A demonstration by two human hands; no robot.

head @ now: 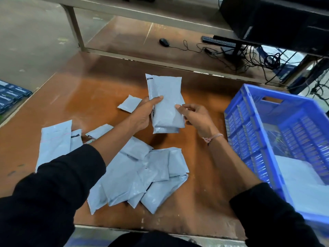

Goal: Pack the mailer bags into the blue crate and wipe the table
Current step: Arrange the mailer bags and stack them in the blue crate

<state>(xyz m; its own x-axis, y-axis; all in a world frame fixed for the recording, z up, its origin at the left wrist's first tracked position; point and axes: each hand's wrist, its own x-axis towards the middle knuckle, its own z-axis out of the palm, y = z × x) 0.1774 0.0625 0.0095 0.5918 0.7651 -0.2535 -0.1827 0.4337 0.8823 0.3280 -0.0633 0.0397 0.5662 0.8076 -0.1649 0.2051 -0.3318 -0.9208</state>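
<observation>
Several grey mailer bags (142, 175) lie in a loose overlapping heap on the brown table (85, 97), nearest to us, just past our black sleeves (53, 189). To the left of the heap, two or three more bags (55, 141) lie flat, partly hidden under our left forearm.

On our right stands the blue crate (249, 125), tilted in our view, with slotted walls and a handle cutout in its far side. We see pale bags (299, 179) lying across its bottom at the near end; the far part of its floor shows bare mesh.

Above the middle of the table we hold a small stack of bags (166, 104) upright and lifted clear of the surface. Our left hand (144, 114) grips it from the left, thumb pressed across the front and fingers curled behind. Our right hand (195, 116), with a thin band at the wrist, meets the stack's right edge with thumb and fingertips pinching lightly, the other fingers loosely bent. We cannot tell how many bags are in the stack.

Just beyond our left hand one small bag (130, 103) lies alone on the table. Farther back a lower shelf holds a black mouse (164, 42), a keyboard (219, 41) and tangled cables (249, 57).
</observation>
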